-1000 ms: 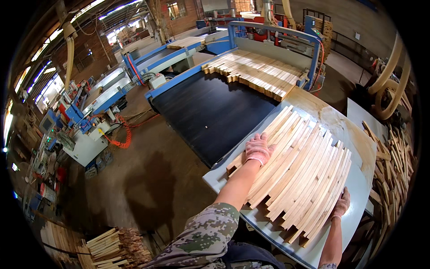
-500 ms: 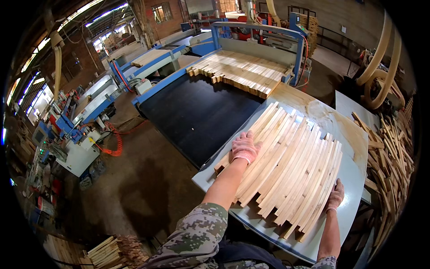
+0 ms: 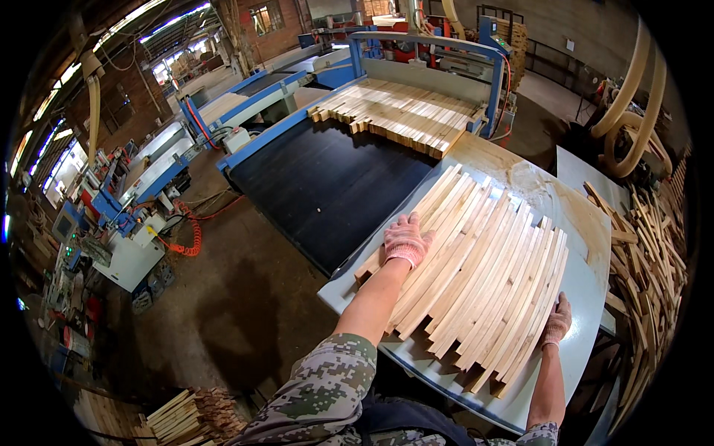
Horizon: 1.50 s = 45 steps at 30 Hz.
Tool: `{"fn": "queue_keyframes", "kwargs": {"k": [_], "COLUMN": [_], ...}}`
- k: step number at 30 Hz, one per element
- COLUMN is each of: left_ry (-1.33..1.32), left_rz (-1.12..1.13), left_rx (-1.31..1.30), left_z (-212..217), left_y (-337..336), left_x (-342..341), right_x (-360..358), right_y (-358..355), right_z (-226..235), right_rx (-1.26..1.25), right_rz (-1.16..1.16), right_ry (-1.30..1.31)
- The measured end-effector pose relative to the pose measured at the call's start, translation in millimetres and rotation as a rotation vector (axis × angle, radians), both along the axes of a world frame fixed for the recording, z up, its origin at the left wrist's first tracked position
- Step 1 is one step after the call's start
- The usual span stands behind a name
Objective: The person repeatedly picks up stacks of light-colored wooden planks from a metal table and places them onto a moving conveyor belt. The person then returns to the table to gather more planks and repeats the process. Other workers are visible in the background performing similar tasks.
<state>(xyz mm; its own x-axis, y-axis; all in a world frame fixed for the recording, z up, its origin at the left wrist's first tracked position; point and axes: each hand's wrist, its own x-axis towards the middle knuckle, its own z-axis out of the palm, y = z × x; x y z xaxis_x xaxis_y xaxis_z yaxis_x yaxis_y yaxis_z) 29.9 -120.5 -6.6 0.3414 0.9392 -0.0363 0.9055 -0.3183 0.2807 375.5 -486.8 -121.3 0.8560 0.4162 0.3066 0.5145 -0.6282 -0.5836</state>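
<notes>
Many pale wooden strips (image 3: 483, 271) lie side by side on a smooth grey tabletop (image 3: 591, 327), their ends uneven. My left hand (image 3: 407, 239), in a pinkish work glove with bare fingertips, rests on the strips at the left side of the row, its fingers stretched out and spread a little. Against the outermost strip on the right is my right hand (image 3: 558, 321), gloved the same way, with its fingers extended along that edge. Between my hands the strips sit close together, with narrow gaps near some ends.
A black conveyor belt (image 3: 327, 189) in a blue frame runs beside the tabletop. More strips (image 3: 401, 111) lie packed on it before a blue gantry (image 3: 428, 36). Loose offcuts (image 3: 647, 275) are heaped at right; stacked strips (image 3: 186, 416) stand lower left.
</notes>
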Motion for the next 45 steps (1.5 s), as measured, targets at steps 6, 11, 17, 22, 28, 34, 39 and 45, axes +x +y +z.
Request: {"fn": "queue_keyframes", "kwargs": {"k": [6,11,17,22,28,34,39,45], "left_ry": [-0.01,-0.002,0.002,0.029,0.007,-0.002,-0.013,0.008], "left_rz": [0.01,0.002,-0.002,0.012,0.001,-0.006,0.008,-0.041], "left_rx": [0.008,-0.007,-0.004,-0.006,-0.017,0.063,0.023,0.043], "left_z": [-7.4,-0.4,1.2,1.9,1.0,-6.8,-1.6,-12.3], "left_y": [3.3,0.4,1.2,1.7,1.9,1.7,-0.9,5.9], "left_x": [-2.5,-3.0,-1.6,-0.3,-2.7,-2.9,-4.2,-2.2], "right_x": [-1.8,-11.1,-1.0,7.0,4.9,-5.0,-12.3,13.9], "right_y": [2.7,7.3,3.0,1.9,1.8,2.0,3.9,-7.3], "right_z": [4.3,13.3,-1.0,-8.1,-3.8,5.5,17.3,-23.2], "right_rx": [-0.033,-0.026,-0.002,-0.035,-0.052,-0.011,-0.065,0.017], "right_rz": [0.011,0.001,0.008,0.014,-0.006,0.006,-0.007,0.045], "right_ry": [0.022,0.043,-0.037,-0.052,0.019,0.027,0.071,-0.103]}}
